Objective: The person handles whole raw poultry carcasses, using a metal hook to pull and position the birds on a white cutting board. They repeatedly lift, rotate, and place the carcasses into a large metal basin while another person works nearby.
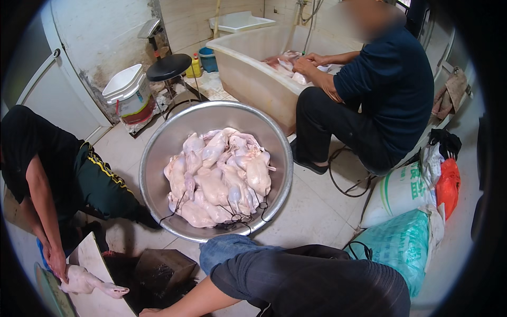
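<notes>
From the lower right my right arm reaches left, in a short dark sleeve. My right hand (151, 313) is cut off by the lower edge, close to the end of a pale board (97, 261); its fingers are too hidden to tell what they do. My left hand is out of view. Beyond the board's far end, a co-worker's hand (56, 260) is on a plucked duck (87, 281), whose head and bill point toward my side. A brown box-like block (165, 269) and dark material stand beside the board, near my forearm.
A large metal basin (283, 195) holds several plucked birds (211, 185) and dark cords. Behind it, another person works over meat in a white tub (240, 68). Sacks (396, 243) stand at right. A stool (169, 67) and white bucket (129, 95) stand back left.
</notes>
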The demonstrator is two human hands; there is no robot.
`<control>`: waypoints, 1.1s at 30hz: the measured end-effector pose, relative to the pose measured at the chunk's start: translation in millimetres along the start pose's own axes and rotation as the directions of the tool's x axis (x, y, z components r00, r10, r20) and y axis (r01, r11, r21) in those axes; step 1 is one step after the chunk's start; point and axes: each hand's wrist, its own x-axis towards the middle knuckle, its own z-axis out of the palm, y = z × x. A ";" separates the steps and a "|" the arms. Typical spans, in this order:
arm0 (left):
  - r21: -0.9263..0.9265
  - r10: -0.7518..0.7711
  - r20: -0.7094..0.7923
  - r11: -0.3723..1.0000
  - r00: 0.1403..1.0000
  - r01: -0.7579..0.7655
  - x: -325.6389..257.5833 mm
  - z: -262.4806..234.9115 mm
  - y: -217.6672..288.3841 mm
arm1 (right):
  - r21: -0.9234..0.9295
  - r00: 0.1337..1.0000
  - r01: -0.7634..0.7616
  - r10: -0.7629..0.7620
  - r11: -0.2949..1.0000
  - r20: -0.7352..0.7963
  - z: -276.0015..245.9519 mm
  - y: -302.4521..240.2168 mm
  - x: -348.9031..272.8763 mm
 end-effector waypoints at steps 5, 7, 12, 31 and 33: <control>0.026 -0.029 0.033 0.999 0.999 0.029 0.2 13.5 3.3 | -0.095 1.000 0.013 -0.014 0.995 -0.003 7.5 7.1 -2.7; 0.070 -0.073 0.010 0.995 0.997 0.072 0.4 15.2 5.3 | -0.107 1.000 -0.012 0.014 0.994 0.014 10.1 7.4 -2.8; 0.114 -0.085 -0.016 0.990 0.996 0.087 4.4 6.0 -3.6 | -0.056 1.000 -0.026 0.026 0.998 0.001 25.4 19.1 -5.8; 0.214 -0.120 -0.087 0.967 0.989 0.136 7.1 12.4 -1.3 | -0.074 0.994 -0.071 0.077 0.995 0.073 13.7 11.2 -6.7; 0.207 -0.120 -0.078 0.969 0.990 0.134 7.4 10.9 -2.1 | -0.096 0.995 -0.076 0.082 0.993 0.061 14.9 11.9 -6.5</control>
